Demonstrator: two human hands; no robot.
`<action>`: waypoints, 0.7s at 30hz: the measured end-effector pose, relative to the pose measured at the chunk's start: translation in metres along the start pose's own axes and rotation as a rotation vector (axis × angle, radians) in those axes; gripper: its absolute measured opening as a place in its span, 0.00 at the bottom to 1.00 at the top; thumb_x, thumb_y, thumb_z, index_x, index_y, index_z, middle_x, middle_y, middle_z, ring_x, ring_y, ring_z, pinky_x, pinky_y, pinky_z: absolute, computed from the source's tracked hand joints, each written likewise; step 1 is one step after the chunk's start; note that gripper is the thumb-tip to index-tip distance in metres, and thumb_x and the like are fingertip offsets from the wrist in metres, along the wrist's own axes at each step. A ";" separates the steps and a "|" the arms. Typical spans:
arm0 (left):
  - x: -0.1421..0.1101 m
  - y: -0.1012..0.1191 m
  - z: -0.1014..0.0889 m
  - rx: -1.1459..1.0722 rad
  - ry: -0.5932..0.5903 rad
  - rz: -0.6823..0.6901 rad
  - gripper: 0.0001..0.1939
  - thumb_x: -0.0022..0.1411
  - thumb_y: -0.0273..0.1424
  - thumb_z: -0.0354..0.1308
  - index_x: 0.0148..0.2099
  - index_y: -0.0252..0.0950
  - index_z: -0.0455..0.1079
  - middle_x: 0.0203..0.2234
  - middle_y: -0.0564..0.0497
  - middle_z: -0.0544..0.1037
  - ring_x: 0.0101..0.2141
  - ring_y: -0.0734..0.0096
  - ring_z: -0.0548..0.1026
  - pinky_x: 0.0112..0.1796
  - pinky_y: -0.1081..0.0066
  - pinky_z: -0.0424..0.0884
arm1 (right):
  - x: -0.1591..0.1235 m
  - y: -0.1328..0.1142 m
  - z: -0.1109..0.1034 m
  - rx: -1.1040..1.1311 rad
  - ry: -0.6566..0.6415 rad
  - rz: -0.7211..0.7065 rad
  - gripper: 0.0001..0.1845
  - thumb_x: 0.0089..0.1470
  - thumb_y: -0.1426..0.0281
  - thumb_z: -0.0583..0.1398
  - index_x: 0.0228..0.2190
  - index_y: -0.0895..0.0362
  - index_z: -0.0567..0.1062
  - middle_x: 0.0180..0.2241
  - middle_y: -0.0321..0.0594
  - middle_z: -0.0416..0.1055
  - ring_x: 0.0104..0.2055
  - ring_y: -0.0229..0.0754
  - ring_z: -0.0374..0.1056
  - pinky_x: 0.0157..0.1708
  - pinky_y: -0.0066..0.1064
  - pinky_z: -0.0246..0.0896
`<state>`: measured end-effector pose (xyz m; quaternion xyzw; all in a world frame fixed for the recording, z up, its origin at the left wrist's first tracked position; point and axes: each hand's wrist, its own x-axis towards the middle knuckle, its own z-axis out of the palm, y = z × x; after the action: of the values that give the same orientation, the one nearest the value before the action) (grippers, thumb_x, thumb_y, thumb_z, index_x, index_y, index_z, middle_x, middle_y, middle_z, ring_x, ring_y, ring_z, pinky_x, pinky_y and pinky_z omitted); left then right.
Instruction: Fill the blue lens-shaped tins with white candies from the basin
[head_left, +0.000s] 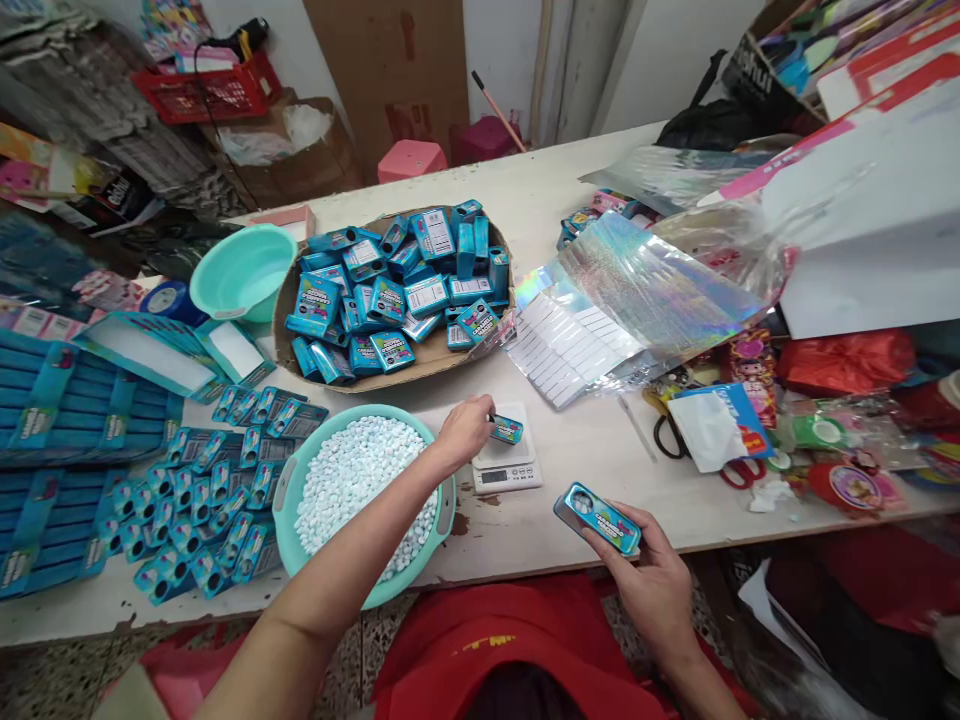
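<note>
My left hand (466, 432) reaches across the basin to the white digital scale (506, 455). Its fingers are closed at the near end of a small blue candy box (507, 429), held over or resting on the weighing plate; I cannot tell which. My right hand (654, 570) grips another blue candy box (598, 518) above the table's front edge, its printed face up. White candies show through the round hole in that box. Between my left forearm and the box pile sits a turquoise basin (289, 500) full of small white candies (360, 480).
Behind the basin, a cardboard tray (420, 375) holds many blue boxes. Boxes with holes (217, 490) stand grouped at left, beside stacked blue packs (60, 400). A second turquoise basin (244, 270) is farther back. Holographic sheets (637, 290), scissors (667, 430) and clutter lie right.
</note>
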<state>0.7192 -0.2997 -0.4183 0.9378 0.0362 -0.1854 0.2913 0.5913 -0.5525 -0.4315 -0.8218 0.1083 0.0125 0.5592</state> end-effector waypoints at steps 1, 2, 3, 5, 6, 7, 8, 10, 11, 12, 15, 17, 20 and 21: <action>0.001 -0.002 0.001 0.017 -0.003 -0.004 0.10 0.53 0.22 0.54 0.38 0.38 0.70 0.34 0.48 0.73 0.34 0.65 0.70 0.35 0.69 0.61 | 0.001 0.001 -0.001 0.000 0.007 0.007 0.21 0.43 0.59 0.67 0.38 0.55 0.74 0.37 0.42 0.74 0.37 0.46 0.71 0.40 0.37 0.68; 0.002 -0.004 0.002 0.023 -0.004 -0.004 0.10 0.53 0.23 0.54 0.38 0.38 0.69 0.34 0.48 0.72 0.34 0.65 0.70 0.35 0.69 0.61 | 0.002 0.002 -0.002 -0.002 0.011 0.014 0.21 0.43 0.59 0.67 0.38 0.55 0.74 0.36 0.41 0.74 0.37 0.45 0.71 0.40 0.38 0.68; 0.002 -0.005 0.002 0.022 -0.003 -0.001 0.10 0.53 0.22 0.54 0.38 0.38 0.69 0.34 0.49 0.72 0.34 0.65 0.69 0.35 0.69 0.61 | 0.003 0.002 -0.002 -0.004 0.017 0.020 0.21 0.43 0.59 0.67 0.38 0.55 0.74 0.36 0.41 0.75 0.36 0.46 0.71 0.40 0.38 0.68; 0.003 -0.007 0.001 0.014 -0.005 0.009 0.10 0.52 0.22 0.54 0.37 0.38 0.69 0.33 0.50 0.71 0.34 0.66 0.69 0.34 0.70 0.61 | 0.005 0.002 -0.002 -0.010 0.024 0.027 0.21 0.43 0.58 0.67 0.38 0.55 0.74 0.35 0.41 0.75 0.36 0.46 0.71 0.40 0.39 0.68; 0.003 -0.008 0.001 0.010 -0.010 0.016 0.10 0.52 0.21 0.55 0.37 0.38 0.69 0.32 0.50 0.71 0.34 0.66 0.69 0.34 0.70 0.61 | 0.006 0.002 -0.002 -0.013 0.024 0.028 0.21 0.43 0.58 0.67 0.38 0.55 0.74 0.36 0.41 0.75 0.37 0.46 0.71 0.41 0.39 0.68; 0.003 -0.008 0.001 0.006 -0.018 0.021 0.11 0.51 0.21 0.55 0.37 0.38 0.69 0.32 0.50 0.70 0.34 0.66 0.69 0.33 0.70 0.61 | 0.008 0.002 -0.001 -0.015 0.022 0.027 0.21 0.43 0.58 0.67 0.38 0.55 0.74 0.37 0.42 0.75 0.37 0.46 0.71 0.41 0.39 0.68; 0.002 -0.008 0.000 0.001 -0.023 0.023 0.11 0.51 0.20 0.54 0.37 0.39 0.69 0.32 0.51 0.70 0.33 0.67 0.68 0.33 0.71 0.61 | 0.009 0.002 -0.001 -0.016 0.019 0.027 0.21 0.43 0.59 0.67 0.39 0.55 0.74 0.37 0.42 0.74 0.38 0.46 0.71 0.42 0.39 0.67; 0.000 -0.007 0.000 -0.015 -0.022 0.027 0.12 0.51 0.19 0.54 0.37 0.39 0.70 0.31 0.51 0.69 0.32 0.67 0.68 0.32 0.71 0.60 | 0.011 0.001 0.001 -0.019 0.009 0.026 0.22 0.43 0.59 0.67 0.39 0.55 0.74 0.38 0.41 0.74 0.39 0.47 0.71 0.43 0.40 0.67; 0.000 -0.007 0.001 -0.032 -0.011 0.032 0.13 0.50 0.19 0.53 0.37 0.39 0.70 0.31 0.51 0.69 0.32 0.68 0.68 0.32 0.71 0.61 | 0.012 0.000 0.002 -0.022 0.005 0.023 0.22 0.43 0.59 0.67 0.39 0.55 0.73 0.38 0.41 0.74 0.39 0.47 0.71 0.43 0.40 0.67; -0.001 -0.007 0.001 -0.059 0.009 0.041 0.13 0.50 0.19 0.54 0.37 0.39 0.70 0.31 0.51 0.69 0.31 0.68 0.68 0.32 0.71 0.61 | 0.013 -0.002 0.002 -0.026 0.000 0.019 0.21 0.43 0.59 0.67 0.39 0.55 0.73 0.37 0.41 0.74 0.39 0.46 0.71 0.43 0.41 0.66; 0.001 -0.008 0.004 -0.271 0.082 0.066 0.10 0.47 0.20 0.57 0.33 0.37 0.70 0.30 0.52 0.71 0.30 0.71 0.68 0.32 0.72 0.62 | 0.014 -0.008 0.004 -0.031 -0.008 0.004 0.21 0.43 0.58 0.67 0.38 0.55 0.74 0.36 0.41 0.74 0.38 0.46 0.70 0.43 0.41 0.66; 0.002 -0.010 0.005 -0.560 0.108 -0.011 0.06 0.47 0.22 0.57 0.30 0.36 0.70 0.25 0.53 0.71 0.26 0.74 0.68 0.29 0.73 0.62 | 0.014 -0.011 0.005 -0.032 -0.009 0.006 0.21 0.43 0.58 0.67 0.38 0.56 0.74 0.36 0.42 0.74 0.39 0.46 0.70 0.43 0.41 0.66; -0.008 -0.020 -0.004 -1.056 0.128 -0.224 0.04 0.46 0.23 0.58 0.29 0.33 0.68 0.20 0.53 0.71 0.19 0.78 0.65 0.20 0.77 0.55 | 0.011 -0.012 0.005 -0.034 0.009 0.024 0.22 0.42 0.58 0.67 0.38 0.56 0.74 0.36 0.42 0.74 0.38 0.46 0.70 0.42 0.41 0.66; -0.016 -0.026 -0.010 -1.190 0.148 -0.265 0.06 0.45 0.23 0.60 0.29 0.32 0.68 0.20 0.52 0.71 0.18 0.79 0.65 0.19 0.78 0.53 | 0.010 -0.011 0.005 -0.031 0.020 0.029 0.23 0.42 0.58 0.67 0.39 0.56 0.74 0.36 0.41 0.74 0.38 0.46 0.70 0.42 0.41 0.66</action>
<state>0.7033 -0.2722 -0.4185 0.6122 0.2699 -0.1023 0.7361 0.6041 -0.5454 -0.4253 -0.8288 0.1258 0.0143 0.5451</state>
